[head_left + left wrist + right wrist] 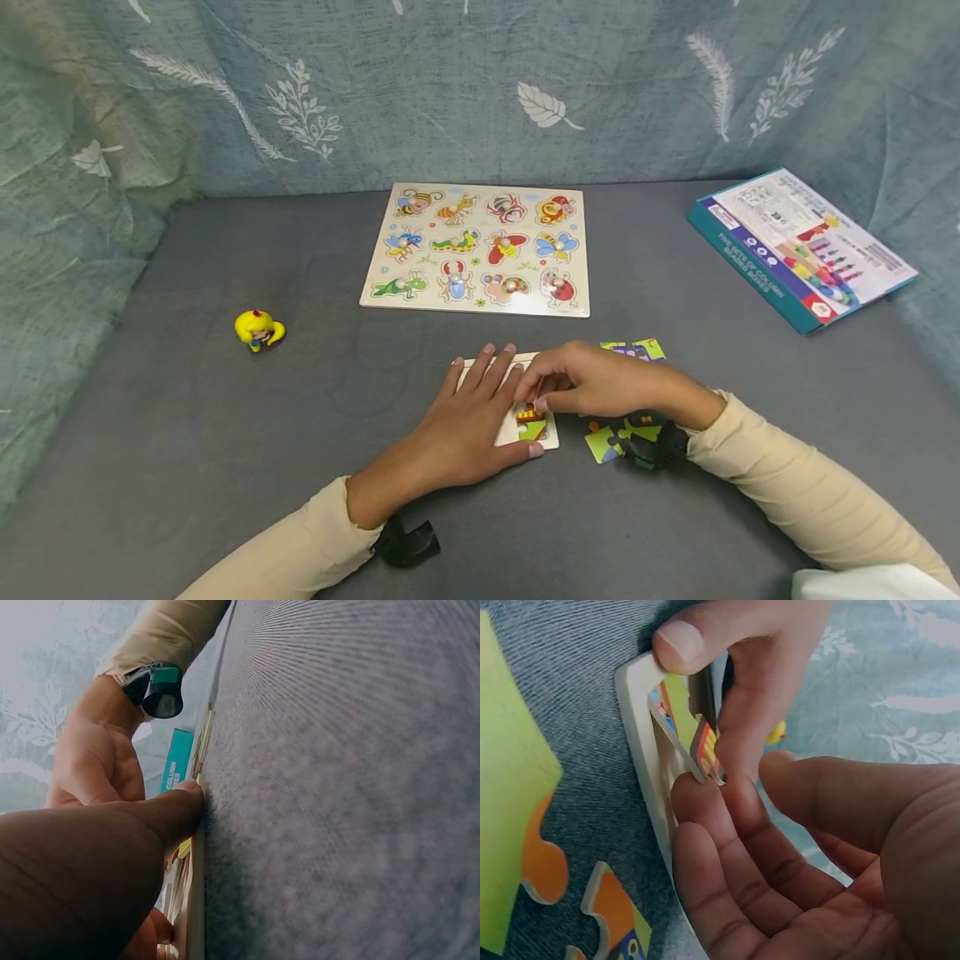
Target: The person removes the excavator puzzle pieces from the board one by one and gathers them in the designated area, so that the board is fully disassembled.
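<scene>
A small wooden puzzle tray (552,435) lies on the grey table with a few printed pieces inside. My left hand (465,429) rests on it with fingers spread, and the thumb (684,641) presses the rim in the right wrist view. Over the tray's right part, my right hand (596,379) has loosely bent fingers. Its fingertips (697,796) touch a red-and-yellow puzzle piece (707,742), which stands tilted in the tray. The right thumb (787,772) appears apart from that piece. In the head view the fingers partly hide the contact.
Loose puzzle pieces (602,446) lie right of the tray, partly under the right wrist. Behind stands a pegged insect board (536,302). A teal-edged box (757,275) lies at the back right, and a yellow-haired toy figure (255,327) sits at left.
</scene>
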`<action>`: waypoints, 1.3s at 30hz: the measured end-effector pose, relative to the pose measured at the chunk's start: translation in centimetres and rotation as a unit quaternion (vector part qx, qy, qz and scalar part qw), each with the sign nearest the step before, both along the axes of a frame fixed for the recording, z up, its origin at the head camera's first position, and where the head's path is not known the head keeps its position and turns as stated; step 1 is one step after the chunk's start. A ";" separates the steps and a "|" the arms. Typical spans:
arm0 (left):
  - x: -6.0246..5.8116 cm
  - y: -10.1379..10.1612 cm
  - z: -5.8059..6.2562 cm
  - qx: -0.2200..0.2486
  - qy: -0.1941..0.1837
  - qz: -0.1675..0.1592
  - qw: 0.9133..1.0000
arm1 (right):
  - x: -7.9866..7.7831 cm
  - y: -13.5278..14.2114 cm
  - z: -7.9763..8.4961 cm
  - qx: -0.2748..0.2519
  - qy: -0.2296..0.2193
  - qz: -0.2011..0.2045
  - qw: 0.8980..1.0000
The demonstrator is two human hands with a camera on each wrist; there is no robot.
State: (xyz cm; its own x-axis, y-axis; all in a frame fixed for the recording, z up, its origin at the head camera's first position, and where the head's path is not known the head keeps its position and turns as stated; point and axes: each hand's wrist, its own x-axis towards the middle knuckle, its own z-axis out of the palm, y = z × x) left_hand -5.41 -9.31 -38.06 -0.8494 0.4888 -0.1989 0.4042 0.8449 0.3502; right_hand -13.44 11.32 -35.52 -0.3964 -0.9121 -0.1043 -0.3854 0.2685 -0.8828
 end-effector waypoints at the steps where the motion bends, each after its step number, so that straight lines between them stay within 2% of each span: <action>1: 0.0 0.0 0.0 -0.001 0.000 0.000 1.000 | 0.0 0.0 -0.1 -0.001 0.000 0.000 1.000; 8: 0.0 0.0 -0.1 0.002 0.001 0.004 1.000 | -0.1 -0.3 -0.5 0.004 0.008 0.005 1.000; 16: 0.0 0.1 -0.1 -0.006 0.001 0.001 1.000 | 0.0 -0.7 -0.6 0.034 0.011 0.032 0.999; 23: -0.1 0.1 -0.1 -0.006 -0.004 0.001 1.000 | 0.2 -0.4 -0.4 0.045 0.019 0.019 0.999; 30: 0.0 0.0 -0.2 -0.008 0.009 -0.001 1.000 | 0.2 -0.3 -0.1 0.047 0.057 0.015 0.997; 39: 0.1 0.1 0.0 0.005 0.006 -0.004 1.000 | -0.1 1.4 0.1 0.030 0.048 -0.008 0.998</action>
